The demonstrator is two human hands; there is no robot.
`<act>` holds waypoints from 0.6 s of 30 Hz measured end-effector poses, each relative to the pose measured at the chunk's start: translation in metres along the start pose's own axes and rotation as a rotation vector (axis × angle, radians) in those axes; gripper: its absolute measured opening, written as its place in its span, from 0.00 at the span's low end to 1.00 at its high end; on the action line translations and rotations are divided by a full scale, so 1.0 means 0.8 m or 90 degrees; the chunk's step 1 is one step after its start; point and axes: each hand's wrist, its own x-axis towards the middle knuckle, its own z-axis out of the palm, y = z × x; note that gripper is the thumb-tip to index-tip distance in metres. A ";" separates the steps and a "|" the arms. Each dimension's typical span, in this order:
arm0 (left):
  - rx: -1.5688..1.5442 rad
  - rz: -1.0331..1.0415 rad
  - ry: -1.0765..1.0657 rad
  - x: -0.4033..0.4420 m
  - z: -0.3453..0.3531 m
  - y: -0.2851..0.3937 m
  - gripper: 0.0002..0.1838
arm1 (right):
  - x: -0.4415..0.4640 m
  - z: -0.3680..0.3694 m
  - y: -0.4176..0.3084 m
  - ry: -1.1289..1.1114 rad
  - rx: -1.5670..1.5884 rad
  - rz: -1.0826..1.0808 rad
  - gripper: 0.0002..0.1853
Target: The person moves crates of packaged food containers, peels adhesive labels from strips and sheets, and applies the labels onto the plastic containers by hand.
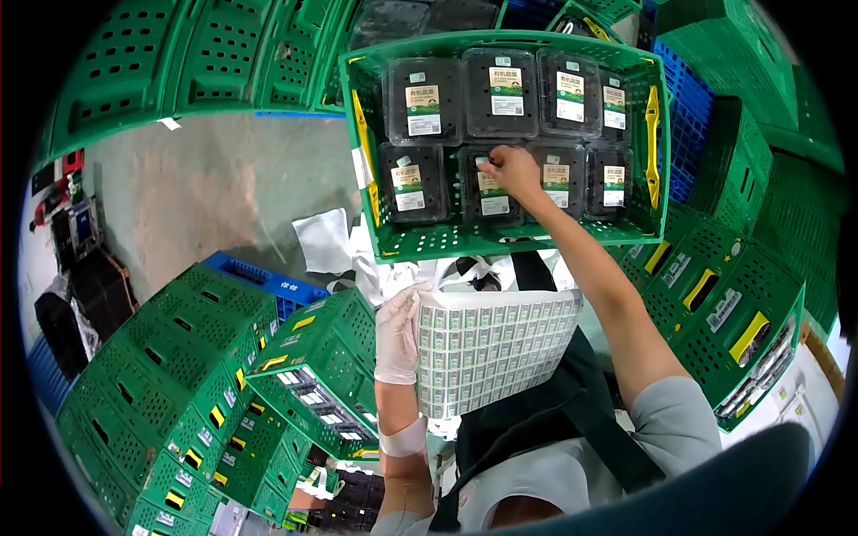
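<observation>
R fingers [486,167] at pkg [493,200], LH [397,338] w/ sheet [496,350].

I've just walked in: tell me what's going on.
One person is working at a green crate of dark packs, two rows of four. The gloved left hand holds a sheet of small stickers. The right hand reaches into the crate, onto the second pack from the left in the nearer row; whether it holds a sticker is unclear.

Single head-worn fisheye, faces forward and down; label sheet [496,353] close, green crate [447,243] near edge beyond.
</observation>
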 end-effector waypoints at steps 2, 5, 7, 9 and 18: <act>-0.018 0.005 -0.006 -0.001 -0.006 -0.003 0.12 | 0.002 0.020 0.000 0.028 -0.049 0.009 0.14; -0.040 -0.007 -0.009 -0.005 -0.012 -0.002 0.12 | 0.003 0.036 0.007 0.074 -0.100 0.018 0.13; -0.047 -0.004 0.000 -0.005 -0.022 -0.007 0.12 | 0.001 0.032 0.006 0.016 0.036 0.055 0.10; -0.053 0.001 0.005 -0.005 -0.027 -0.009 0.12 | -0.002 0.030 0.007 0.053 0.084 0.022 0.08; -0.035 0.023 0.006 -0.011 -0.027 -0.004 0.12 | 0.007 0.006 0.042 -0.043 0.110 0.039 0.12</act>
